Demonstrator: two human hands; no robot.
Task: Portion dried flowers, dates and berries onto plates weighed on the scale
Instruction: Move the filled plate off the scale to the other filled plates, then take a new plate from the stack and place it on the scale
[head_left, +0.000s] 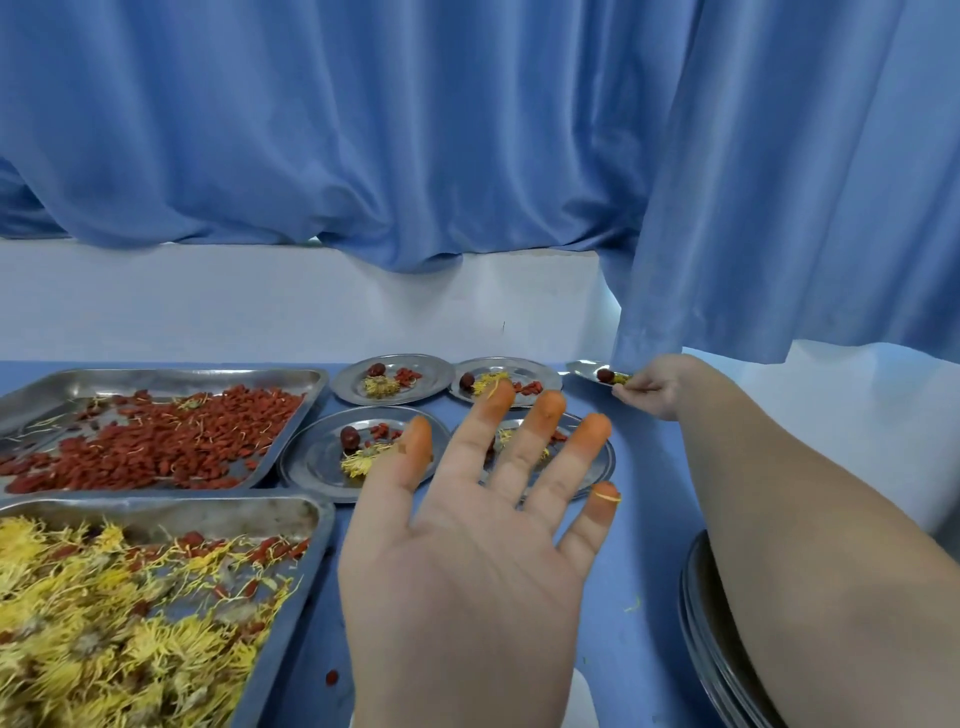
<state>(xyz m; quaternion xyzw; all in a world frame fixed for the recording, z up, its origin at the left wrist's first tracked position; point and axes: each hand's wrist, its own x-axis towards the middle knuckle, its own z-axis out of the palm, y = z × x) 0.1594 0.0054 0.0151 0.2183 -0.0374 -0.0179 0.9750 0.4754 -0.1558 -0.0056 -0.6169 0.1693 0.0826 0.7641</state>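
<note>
No text, label, brand, number or sign can be read anywhere on the trays, plates or curtain.

Silver steel berry tray (171, 375) spread with deep red berries (156, 441) and a few stray yellow threads, on a plain mid-blue table (639, 519). Just in front of that tray, a silver flower tray (208, 506) heaped with bright yellow dried flowers (104, 623) speckled with red; to its right, small silver plates (317, 457), each dotted with a dark red-brown date (350, 437), a yellow flower and a pinch of red. Also to its right, left hand (467, 582) with fingertips (551, 408) stained vivid orange and one yellow thread across the little finger; behind the tray, white wall (260, 296) under folds of plain blue curtain (467, 130).
</note>
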